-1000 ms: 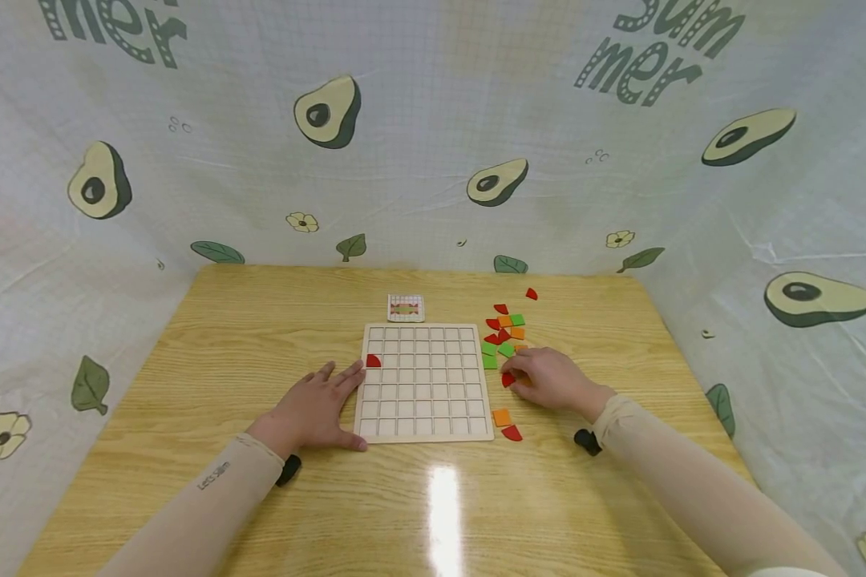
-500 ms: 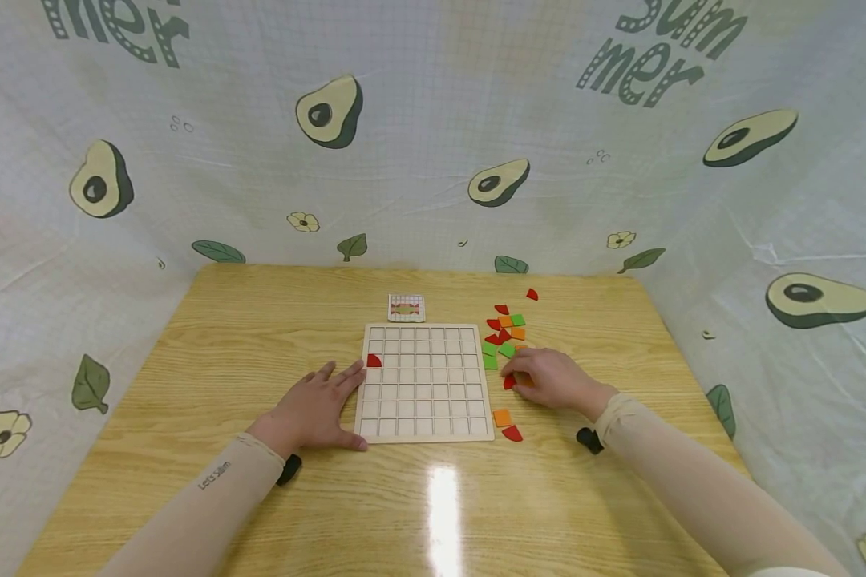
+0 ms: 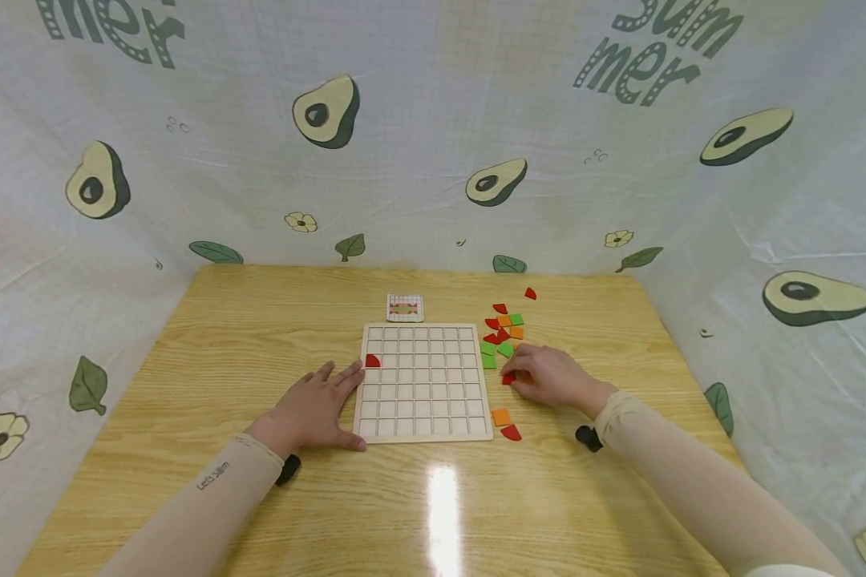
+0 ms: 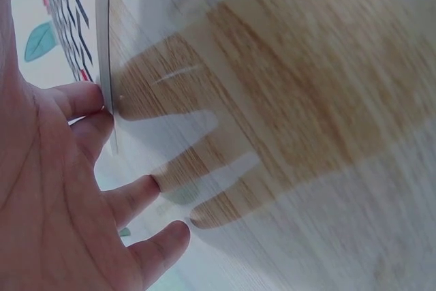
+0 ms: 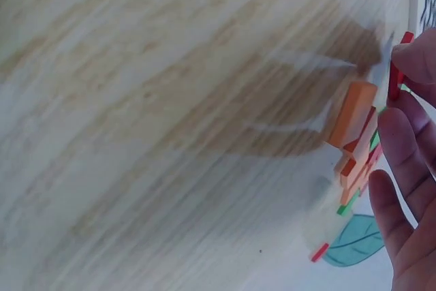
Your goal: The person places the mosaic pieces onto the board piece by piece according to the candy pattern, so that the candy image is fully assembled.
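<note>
A pale wooden grid board (image 3: 424, 393) lies flat on the table, with one red quarter-circle tile (image 3: 373, 361) in a cell at its left edge. My left hand (image 3: 316, 410) has its fingers spread, fingertips and thumb at the board's left side; in the left wrist view two fingertips touch the board's edge. To the right of the board, my right hand (image 3: 552, 377) pinches another red quarter-circle tile (image 5: 396, 76) between thumb and fingers, close over the table. Beyond that hand lie loose tiles, among them a green square (image 3: 489, 362) and an orange square (image 3: 517, 332).
A small pattern card (image 3: 405, 308) lies behind the board. An orange tile (image 3: 501, 417) and a red quarter-circle (image 3: 511, 433) sit near the board's front right corner. One red tile (image 3: 531, 293) lies farther back. A printed cloth (image 3: 404, 160) hangs behind the table.
The red tile in my right hand has turned slightly between the fingertips. My left hand has stayed in place at the board.
</note>
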Demonstrator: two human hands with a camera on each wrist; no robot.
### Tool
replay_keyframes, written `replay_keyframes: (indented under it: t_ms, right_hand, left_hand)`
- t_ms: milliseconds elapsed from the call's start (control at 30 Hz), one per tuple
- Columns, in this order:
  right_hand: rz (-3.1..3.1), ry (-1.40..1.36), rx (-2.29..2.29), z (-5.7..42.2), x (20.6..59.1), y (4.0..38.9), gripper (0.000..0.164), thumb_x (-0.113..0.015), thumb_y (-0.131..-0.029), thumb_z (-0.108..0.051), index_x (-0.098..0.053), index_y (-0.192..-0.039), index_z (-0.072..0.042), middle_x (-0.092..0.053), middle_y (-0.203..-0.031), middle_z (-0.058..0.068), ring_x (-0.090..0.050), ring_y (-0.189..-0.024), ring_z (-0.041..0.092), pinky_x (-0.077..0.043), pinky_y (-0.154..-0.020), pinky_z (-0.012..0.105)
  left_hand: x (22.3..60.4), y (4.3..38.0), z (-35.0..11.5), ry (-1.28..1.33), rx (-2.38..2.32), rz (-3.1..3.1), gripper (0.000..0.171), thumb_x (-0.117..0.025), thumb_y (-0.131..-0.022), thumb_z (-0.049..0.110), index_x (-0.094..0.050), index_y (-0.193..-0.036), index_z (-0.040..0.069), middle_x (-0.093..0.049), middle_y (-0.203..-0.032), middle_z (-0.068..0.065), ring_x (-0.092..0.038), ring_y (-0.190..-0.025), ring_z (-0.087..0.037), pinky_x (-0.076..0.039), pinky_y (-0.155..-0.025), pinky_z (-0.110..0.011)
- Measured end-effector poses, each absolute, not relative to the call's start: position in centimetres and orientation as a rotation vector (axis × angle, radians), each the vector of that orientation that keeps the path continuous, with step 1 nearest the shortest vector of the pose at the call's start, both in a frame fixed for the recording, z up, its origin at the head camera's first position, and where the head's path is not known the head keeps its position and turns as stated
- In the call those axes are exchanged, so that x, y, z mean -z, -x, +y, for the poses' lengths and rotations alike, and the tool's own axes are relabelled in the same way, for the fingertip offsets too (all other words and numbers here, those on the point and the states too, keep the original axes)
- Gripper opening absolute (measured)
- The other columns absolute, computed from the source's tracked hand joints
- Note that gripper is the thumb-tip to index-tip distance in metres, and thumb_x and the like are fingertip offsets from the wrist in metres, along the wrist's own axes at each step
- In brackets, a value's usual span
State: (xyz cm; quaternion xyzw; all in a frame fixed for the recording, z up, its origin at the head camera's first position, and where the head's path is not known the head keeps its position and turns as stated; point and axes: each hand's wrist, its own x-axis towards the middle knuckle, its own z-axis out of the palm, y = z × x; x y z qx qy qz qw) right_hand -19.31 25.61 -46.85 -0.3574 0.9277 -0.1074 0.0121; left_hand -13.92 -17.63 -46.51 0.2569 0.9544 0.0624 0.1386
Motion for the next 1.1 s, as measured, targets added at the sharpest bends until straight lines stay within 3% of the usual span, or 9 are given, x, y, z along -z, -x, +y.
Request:
replay_keyframes:
  t_ms: [500,833,1100]
  right_hand:
    - [2.948,1.116,0.311,23.1,45.2,21.0,0.019,-0.074,-0.089,-0.020,-0.077,-0.108,-0.016,-0.064,-0.102,0.000,-0.052,-0.070,0.012,-0.049,-0.064,0.030]
    - [2.886,1.123,0.364,16.3,43.4,23.3,0.024,-0.072,-0.092,-0.024,-0.076,-0.114,-0.015,-0.064,-0.103,0.000,-0.055,-0.071,0.011,-0.048,-0.062,0.027]
    - [2.854,1.123,0.327,10.0,44.2,24.2,0.023,-0.071,-0.093,-0.029,-0.076,-0.114,-0.021,-0.064,-0.105,-0.005,-0.058,-0.082,0.009,-0.050,-0.072,0.027]
  left_hand:
    - [46.5,13.9,-17.6,-0.736,-0.174,2.762,0.118,-0.066,-0.071,0.080,-0.029,-0.158,0.009,-0.022,-0.164,-0.005,-0.022,-0.144,-0.049,-0.029,-0.107,-0.066]
    - [46.6,14.0,-17.6,-0.731,-0.162,2.757,0.118,-0.066,-0.072,0.080,-0.028,-0.158,0.009,-0.021,-0.164,-0.006,-0.022,-0.143,-0.049,-0.029,-0.107,-0.066]
    - [46.7,14.1,-17.6,-0.731,-0.160,2.756,0.119,-0.064,-0.071,0.082,-0.028,-0.159,0.010,-0.021,-0.164,-0.005,-0.022,-0.144,-0.049,-0.029,-0.108,-0.065]
